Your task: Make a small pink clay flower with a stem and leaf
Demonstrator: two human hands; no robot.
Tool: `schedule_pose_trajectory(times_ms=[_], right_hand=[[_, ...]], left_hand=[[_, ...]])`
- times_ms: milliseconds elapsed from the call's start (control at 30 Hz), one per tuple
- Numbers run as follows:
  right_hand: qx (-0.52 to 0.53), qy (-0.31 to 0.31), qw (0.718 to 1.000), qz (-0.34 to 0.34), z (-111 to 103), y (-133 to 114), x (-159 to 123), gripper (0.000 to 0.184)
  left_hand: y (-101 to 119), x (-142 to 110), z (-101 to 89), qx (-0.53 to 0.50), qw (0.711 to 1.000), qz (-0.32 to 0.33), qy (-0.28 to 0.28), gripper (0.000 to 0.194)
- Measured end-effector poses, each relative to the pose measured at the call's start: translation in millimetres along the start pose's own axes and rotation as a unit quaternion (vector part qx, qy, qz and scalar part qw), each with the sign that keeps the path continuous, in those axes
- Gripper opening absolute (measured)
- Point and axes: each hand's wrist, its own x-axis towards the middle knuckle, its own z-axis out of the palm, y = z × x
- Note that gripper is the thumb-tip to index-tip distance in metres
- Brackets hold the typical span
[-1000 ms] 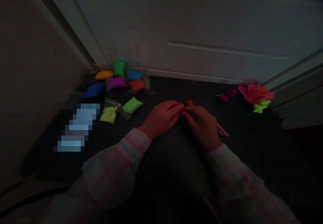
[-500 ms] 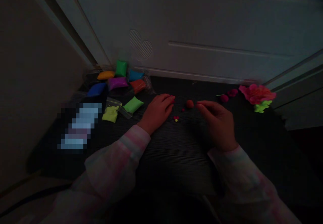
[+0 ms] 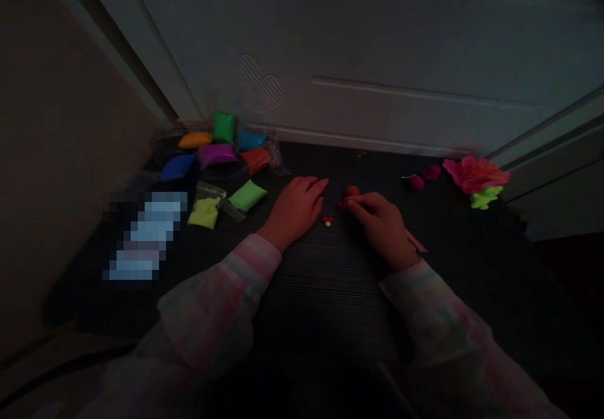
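My left hand (image 3: 295, 211) rests on the dark table, its fingers curved round a lump of red modelling clay (image 3: 324, 193) that shows only slightly past the fingertips. My right hand (image 3: 381, 225) is closed in a pinch on a small red clay ball (image 3: 346, 202), low over the table. Touching or just left of that ball lies another tiny red ball (image 3: 339, 205). A larger brownish-red clay ball (image 3: 352, 190) sits directly behind the right fingertips. Between the hands is a small cluster of red and yellow clay balls (image 3: 327, 221).
Several clay packets, among them a light green packet (image 3: 247, 197) and a purple packet (image 3: 218, 155), lie at the left. A blurred-out bright screen (image 3: 148, 236) is nearer. At the right are a dark pink ball (image 3: 416, 182) and a pink flower (image 3: 476, 175). A white door (image 3: 401, 48) stands behind.
My right hand has moved left and down, bringing its pinch beside the tiny red ball. The left hand stays in place, its index finger slightly straighter. A pink strip now shows behind the right wrist.
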Motion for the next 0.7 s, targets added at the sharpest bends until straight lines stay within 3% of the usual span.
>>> schedule_pose_trajectory(times_ms=[333,700], right_hand=[[-0.108,-0.013,0.992,-0.068,8.9,2.4,2.0,0.018],[-0.141,-0.025,0.987,-0.075,10.3,-3.0,-1.1,0.020]], left_hand=[[-1.0,-0.2,0.9,-0.006,1.000,0.003,-0.002,0.034],[0.6,-0.2,-0.3,-0.016,1.000,-0.002,0.008,0.037]])
